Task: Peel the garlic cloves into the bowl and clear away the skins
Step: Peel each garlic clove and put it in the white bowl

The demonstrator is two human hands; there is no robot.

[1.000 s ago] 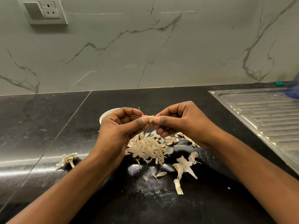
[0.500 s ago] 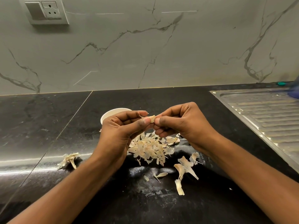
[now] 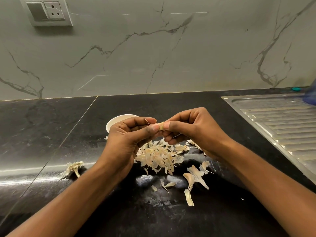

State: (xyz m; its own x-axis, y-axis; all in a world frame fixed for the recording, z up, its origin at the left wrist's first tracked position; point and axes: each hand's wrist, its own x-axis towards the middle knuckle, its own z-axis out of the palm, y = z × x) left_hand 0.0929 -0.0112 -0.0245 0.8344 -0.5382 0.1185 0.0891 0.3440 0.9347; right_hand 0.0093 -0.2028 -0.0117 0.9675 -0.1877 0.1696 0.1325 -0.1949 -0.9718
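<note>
A small garlic clove (image 3: 160,126) is pinched between both hands above the black counter. My left hand (image 3: 127,139) holds it with thumb and fingers curled, a bit of skin sticking up by the fingertips. My right hand (image 3: 193,129) pinches its other end. A white bowl (image 3: 116,121) stands behind my left hand, mostly hidden; its contents do not show. A pile of pale garlic skins (image 3: 158,155) lies on the counter under the hands. Looser skins (image 3: 194,179) lie nearer to me.
A separate tuft of skins (image 3: 73,168) lies to the left on the black counter (image 3: 42,134). A steel sink drainboard (image 3: 282,120) fills the right side. The marble wall carries a switch and socket plate (image 3: 47,11).
Both hands keep working the clove with small finger movements and have drifted slightly. The skin piles on the counter lie as before.
</note>
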